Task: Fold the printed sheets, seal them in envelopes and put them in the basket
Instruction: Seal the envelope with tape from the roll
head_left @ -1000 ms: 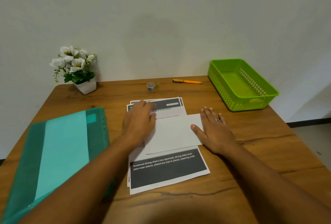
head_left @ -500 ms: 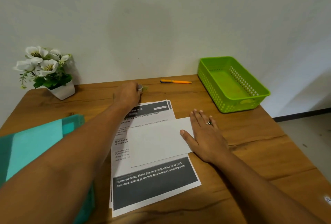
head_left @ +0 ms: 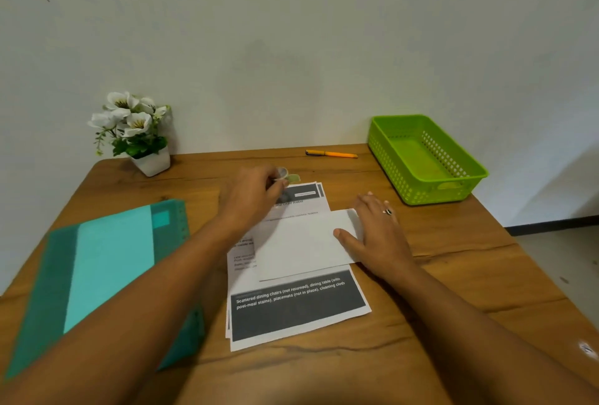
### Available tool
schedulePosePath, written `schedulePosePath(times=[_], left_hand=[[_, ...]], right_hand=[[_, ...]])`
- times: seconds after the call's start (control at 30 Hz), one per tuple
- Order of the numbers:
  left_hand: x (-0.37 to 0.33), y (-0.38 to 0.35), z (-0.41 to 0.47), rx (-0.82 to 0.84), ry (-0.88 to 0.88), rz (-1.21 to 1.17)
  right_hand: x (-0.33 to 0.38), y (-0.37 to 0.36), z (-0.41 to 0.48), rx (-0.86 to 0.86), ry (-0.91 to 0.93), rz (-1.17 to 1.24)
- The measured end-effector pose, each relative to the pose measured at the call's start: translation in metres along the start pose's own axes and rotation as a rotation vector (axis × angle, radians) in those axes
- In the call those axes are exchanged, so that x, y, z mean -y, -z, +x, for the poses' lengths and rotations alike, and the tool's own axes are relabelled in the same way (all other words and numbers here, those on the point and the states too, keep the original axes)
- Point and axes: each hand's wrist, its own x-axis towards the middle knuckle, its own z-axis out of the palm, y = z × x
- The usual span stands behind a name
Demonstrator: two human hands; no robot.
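Printed sheets (head_left: pixel 298 310) lie in a loose stack on a wooden table (head_left: pixel 453 275), a dark banner of white text across their near end; a person's two bare hands are over the stack. On top of the stack, across its middle and overhanging its right edge, lies a blank white packet (head_left: pixel 301 246); whether it is an envelope or a folded sheet cannot be told. The right hand (head_left: pixel 377 236), fingers straight and spread and a ring (head_left: pixel 388 211) on one of them, presses flat on the packet's right end. The left hand (head_left: pixel 249 200), over the stack's far left corner, has its fingers curled and pinches a small roll (head_left: pixel 282 173), blurred, with a pale green tab (head_left: pixel 293 178) just beside it. A green basket (head_left: pixel 389 158) stands to the far right of the stack, apart from it; an orange pen (head_left: pixel 330 154) lies beyond the stack, near the wall; a teal folder (head_left: pixel 107 265) lies to the stack's left, its near corner crossed by the left forearm; a white pot of white flowers (head_left: pixel 152 161) stands beyond the stack, to its far left.
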Motion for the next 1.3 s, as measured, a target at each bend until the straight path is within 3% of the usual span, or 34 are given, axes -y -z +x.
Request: schedulePosePath(times=[0.17,0.5,1.17,1.3], left_hand=[[-0.009,0.006,-0.038,-0.002,-0.107,-0.010],[-0.008,0.035,-0.064,-0.023,-0.244,-0.118],[0.006,0.059,-0.065,0.255,-0.260,-0.208],[0.004,0.056,-0.064,0.224,-0.249,-0.208]], right_hand=[[0.064,0.017,0.015,-0.117,-0.018,0.653],[0.089,0.029,0.017,0.002,-0.026,1.110],[0.094,0.049,0.027,0.118,-0.056,1.027],[0.095,0.050,0.029,0.132,-0.036,0.996]])
